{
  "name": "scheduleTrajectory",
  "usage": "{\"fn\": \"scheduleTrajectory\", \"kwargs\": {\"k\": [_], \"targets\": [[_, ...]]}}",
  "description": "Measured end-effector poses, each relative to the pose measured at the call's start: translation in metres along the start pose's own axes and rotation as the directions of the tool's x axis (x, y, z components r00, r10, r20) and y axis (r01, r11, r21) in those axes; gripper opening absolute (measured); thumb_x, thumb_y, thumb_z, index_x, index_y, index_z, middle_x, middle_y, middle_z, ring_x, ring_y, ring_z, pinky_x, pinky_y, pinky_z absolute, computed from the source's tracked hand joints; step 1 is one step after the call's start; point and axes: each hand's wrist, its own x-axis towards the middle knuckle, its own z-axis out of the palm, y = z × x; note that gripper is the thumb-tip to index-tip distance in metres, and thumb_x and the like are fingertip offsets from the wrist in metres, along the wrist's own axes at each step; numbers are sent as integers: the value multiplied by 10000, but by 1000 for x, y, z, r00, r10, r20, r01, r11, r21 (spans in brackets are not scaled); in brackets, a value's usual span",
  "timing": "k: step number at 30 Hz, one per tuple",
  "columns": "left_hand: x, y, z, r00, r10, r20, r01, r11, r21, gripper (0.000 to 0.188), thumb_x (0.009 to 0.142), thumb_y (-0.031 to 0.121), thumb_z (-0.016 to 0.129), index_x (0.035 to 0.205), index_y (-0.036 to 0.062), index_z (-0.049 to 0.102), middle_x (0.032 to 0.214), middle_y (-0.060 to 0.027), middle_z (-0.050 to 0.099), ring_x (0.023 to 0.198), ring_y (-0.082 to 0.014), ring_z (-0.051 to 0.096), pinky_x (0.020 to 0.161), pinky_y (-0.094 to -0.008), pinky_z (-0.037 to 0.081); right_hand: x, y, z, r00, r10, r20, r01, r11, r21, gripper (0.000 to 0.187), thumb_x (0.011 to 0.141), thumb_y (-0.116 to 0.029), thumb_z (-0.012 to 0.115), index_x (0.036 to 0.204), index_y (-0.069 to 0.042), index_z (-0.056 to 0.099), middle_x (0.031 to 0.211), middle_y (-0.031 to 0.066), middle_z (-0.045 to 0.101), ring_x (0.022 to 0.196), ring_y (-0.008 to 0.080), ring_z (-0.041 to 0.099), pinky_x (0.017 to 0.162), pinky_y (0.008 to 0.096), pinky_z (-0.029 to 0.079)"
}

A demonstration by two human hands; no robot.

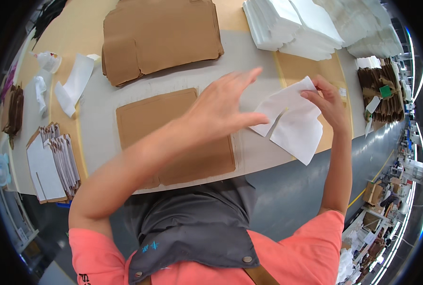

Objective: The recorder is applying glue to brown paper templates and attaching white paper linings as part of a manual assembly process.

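Observation:
Between the thumb and fingers of my right hand [329, 102] hangs a white sheet [299, 128] with a slit cut into it, held by its upper right corner over the table's right part. My left hand [223, 102] reaches across with thumb and fingers spread. Its thumb tip lies close to the sheet's left edge; whether they touch I cannot tell. Under my left forearm a flat brown cardboard piece [150, 111] lies on the table near its front edge, partly hidden by the arm.
A stack of brown cardboard pieces [161, 35] lies farther back. White sheets [292, 26] are piled at the back right. Bundled brown pieces [380, 90] stand at the far right. White-faced card pieces [50, 166] sit at the left, with a loose white strip [75, 83] behind them.

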Motion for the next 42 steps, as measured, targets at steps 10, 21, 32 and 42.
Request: {"fn": "scheduleTrajectory", "kwargs": {"k": [10, 21, 32, 42], "targets": [[19, 53, 1, 840, -40, 541, 499, 448, -742, 497, 984, 396, 624, 1309, 23, 581, 1167, -75, 674, 1071, -154, 635, 916, -338, 531, -59, -18, -26, 872, -227, -434, 363, 894, 263, 1052, 801, -745, 615, 1515, -47, 283, 1536, 117, 389, 1374, 253, 419, 1138, 426, 341], [-56, 109, -126, 902, -307, 304, 408, 372, -834, 562, 1042, 367, 501, 1458, 7, 381, 1309, -150, 567, 1191, -235, 578, 1020, -358, 479, -48, -40, 136, 866, -410, 288, -343, -66, 937, 847, 918, -600, 580, 1459, 18, 374, 1397, 117, 562, 1274, 220, 554, 1088, 379, 440], [-203, 11, -110, 670, -731, 127, 456, 271, -847, 338, 1000, 135, 583, 1312, 17, 528, 1167, -135, 653, 1043, -243, 674, 792, -439, 626, -117, -117, 176, 974, 179, 141, -228, 776, 588, 407, 929, -153, 704, 1261, 50, 585, 1132, 83, 675, 999, 116, 625, 874, 271, 506], [-172, -3, -101, 637, -762, 116, 522, 315, -793, 369, 1028, 163, 526, 1355, 0, 475, 1226, -127, 620, 1044, -214, 666, 800, -393, 609, -96, -109, 185, 943, 309, 124, -317, 720, 617, 426, 945, -137, 668, 1308, 38, 532, 1164, 83, 652, 1029, 118, 610, 900, 266, 483]]}}
